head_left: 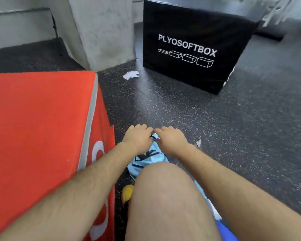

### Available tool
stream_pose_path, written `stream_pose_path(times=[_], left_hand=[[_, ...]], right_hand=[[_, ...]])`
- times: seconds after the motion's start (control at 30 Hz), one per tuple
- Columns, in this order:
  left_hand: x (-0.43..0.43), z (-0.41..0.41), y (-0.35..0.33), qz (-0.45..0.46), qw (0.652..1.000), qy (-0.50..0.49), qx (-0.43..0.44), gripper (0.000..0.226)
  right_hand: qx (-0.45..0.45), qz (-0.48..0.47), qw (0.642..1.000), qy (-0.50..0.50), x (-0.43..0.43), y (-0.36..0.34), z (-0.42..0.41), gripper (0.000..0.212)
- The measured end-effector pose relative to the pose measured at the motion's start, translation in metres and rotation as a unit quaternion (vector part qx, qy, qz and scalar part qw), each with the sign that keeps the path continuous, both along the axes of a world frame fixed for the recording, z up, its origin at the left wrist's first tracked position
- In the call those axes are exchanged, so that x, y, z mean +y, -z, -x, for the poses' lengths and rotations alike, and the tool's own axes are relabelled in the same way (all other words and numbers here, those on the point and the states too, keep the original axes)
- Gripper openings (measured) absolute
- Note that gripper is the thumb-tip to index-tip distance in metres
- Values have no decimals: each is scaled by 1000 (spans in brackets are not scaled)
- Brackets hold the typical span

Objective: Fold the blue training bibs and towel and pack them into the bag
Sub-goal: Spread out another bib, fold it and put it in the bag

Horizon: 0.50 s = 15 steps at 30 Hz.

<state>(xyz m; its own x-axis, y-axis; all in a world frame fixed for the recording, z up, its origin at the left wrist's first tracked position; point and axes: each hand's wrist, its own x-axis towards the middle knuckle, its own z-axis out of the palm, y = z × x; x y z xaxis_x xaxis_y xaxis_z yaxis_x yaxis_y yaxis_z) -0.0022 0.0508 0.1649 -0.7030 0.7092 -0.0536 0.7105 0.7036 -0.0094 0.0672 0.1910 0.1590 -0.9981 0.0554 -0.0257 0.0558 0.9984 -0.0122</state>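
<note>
A light blue bib point(149, 160) with black print lies crumpled on the dark speckled floor just beyond my bare knee. My left hand point(137, 136) and my right hand point(172, 139) sit side by side on its far end, fingers curled down and pinching the fabric's top edge. My knee hides most of the cloth. A strip of light blue and white fabric point(210, 206) shows under my right forearm, with a darker blue patch point(224, 230) below it. I see no bag.
A big red soft box point(42, 127) stands close on my left. A black box marked PLYOSOFTBOX point(189, 47) stands ahead. Crumpled white paper point(131, 74) lies on the floor before a concrete pillar point(102, 32). A yellow shoe tip point(127, 193) shows beside my knee.
</note>
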Motion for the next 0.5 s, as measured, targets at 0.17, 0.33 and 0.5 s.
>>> stream_pose_path(times=[0.17, 0.33, 0.5], left_hand=[[24, -12, 84, 39, 994, 41, -91, 39], [35, -26, 143, 77, 984, 61, -146, 42], [40, -32, 175, 88, 981, 54, -164, 35]], right_hand=[[-70, 49, 996, 25, 26, 74, -25, 41], [-136, 70, 987, 50, 40, 147, -39, 36], [-196, 89, 974, 66, 39, 198, -24, 32]])
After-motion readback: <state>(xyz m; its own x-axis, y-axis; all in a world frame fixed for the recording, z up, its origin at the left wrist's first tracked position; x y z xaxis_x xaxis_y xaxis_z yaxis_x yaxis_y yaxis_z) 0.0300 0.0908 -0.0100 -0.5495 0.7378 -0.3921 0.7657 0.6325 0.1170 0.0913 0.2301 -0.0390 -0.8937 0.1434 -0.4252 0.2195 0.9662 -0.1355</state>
